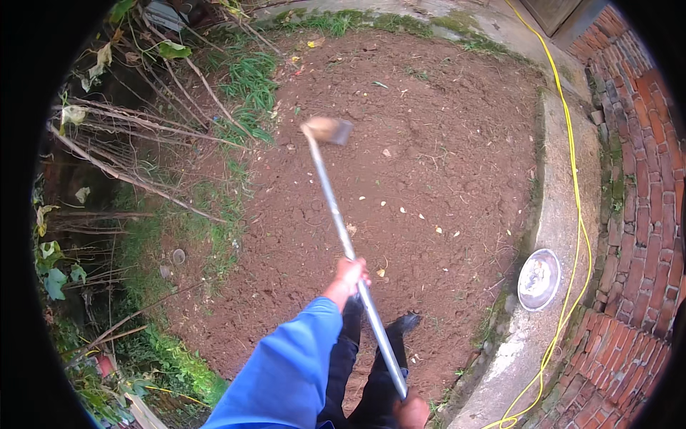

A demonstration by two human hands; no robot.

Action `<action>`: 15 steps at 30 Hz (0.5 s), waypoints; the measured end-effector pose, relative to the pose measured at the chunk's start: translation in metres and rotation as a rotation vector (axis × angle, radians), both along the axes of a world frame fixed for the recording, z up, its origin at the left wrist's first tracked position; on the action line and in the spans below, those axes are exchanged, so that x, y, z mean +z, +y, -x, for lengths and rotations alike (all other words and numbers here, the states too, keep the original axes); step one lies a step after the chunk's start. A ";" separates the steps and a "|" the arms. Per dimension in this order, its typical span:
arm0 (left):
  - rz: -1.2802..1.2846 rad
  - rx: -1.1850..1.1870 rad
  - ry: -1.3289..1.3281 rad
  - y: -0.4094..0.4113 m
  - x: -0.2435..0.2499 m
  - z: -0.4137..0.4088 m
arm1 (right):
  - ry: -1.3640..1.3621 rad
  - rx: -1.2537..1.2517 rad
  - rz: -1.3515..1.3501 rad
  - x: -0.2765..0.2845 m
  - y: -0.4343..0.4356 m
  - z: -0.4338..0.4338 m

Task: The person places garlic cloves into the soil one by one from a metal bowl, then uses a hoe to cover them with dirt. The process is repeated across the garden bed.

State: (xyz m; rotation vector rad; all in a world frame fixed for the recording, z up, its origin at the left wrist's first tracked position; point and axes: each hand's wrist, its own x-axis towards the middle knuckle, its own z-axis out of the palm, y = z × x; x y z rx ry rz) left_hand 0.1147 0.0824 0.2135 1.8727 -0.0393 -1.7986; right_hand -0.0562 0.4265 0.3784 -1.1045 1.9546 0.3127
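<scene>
A hoe with a long metal handle [335,209] reaches forward over bare brown soil [461,145]. My left hand [351,274], at the end of a blue sleeve, wraps the handle near its middle. Lower down, my right hand [411,412] grips the butt end close to my legs. The hoe's blade [328,130] is blurred and seems to be above or at the soil; which one I cannot tell. Small pale pieces [403,209] lie scattered on the ground right of the handle, too small to identify.
To the right, a metal basin [539,280] with whitish contents sits on a concrete ledge [557,177], beside a yellow hose or cable [573,161] and a brick wall [643,214]. Dry stalks [134,185] and grass [252,80] border the left side. My dark boot [405,323] stands on the soil.
</scene>
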 end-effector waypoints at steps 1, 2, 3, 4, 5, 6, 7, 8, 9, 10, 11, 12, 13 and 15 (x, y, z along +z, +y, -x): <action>-0.052 -0.087 -0.013 0.020 -0.017 0.006 | -0.063 -0.076 -0.068 -0.007 0.036 -0.004; -0.098 -0.117 -0.012 0.025 -0.020 0.020 | -0.023 -0.093 -0.089 -0.010 0.048 -0.005; -0.154 -0.145 -0.018 0.034 -0.020 0.029 | 0.010 -0.107 -0.121 -0.007 0.059 -0.007; -0.139 -0.120 0.038 0.034 -0.023 0.029 | -0.012 -0.116 -0.136 0.003 0.050 -0.009; -0.133 -0.119 0.036 0.038 -0.023 0.029 | -0.035 -0.122 -0.150 0.014 0.040 -0.007; -0.117 -0.108 0.032 0.042 -0.025 0.031 | -0.061 -0.117 -0.156 0.023 0.029 -0.001; -0.102 -0.094 0.027 0.047 -0.026 0.031 | -0.046 -0.083 -0.191 0.026 0.029 0.006; -0.119 -0.075 0.010 0.053 -0.026 0.032 | -0.030 -0.047 -0.226 0.028 0.032 0.014; -0.139 -0.036 0.036 0.063 -0.016 0.044 | 0.000 -0.032 -0.273 0.032 0.043 0.024; -0.162 -0.019 0.102 0.081 -0.007 0.050 | 0.036 0.020 -0.195 0.025 0.077 0.036; -0.116 -0.083 0.073 0.107 -0.001 0.054 | 0.030 -0.073 -0.218 0.038 0.078 0.044; -0.027 -0.115 0.108 0.136 0.007 0.056 | 0.060 -0.079 -0.242 0.038 0.109 0.054; -0.071 -0.047 0.064 0.147 0.037 0.070 | 0.098 -0.105 -0.270 0.032 0.145 0.058; -0.090 0.007 0.128 0.155 0.054 0.065 | 0.085 -0.093 -0.252 0.028 0.142 0.060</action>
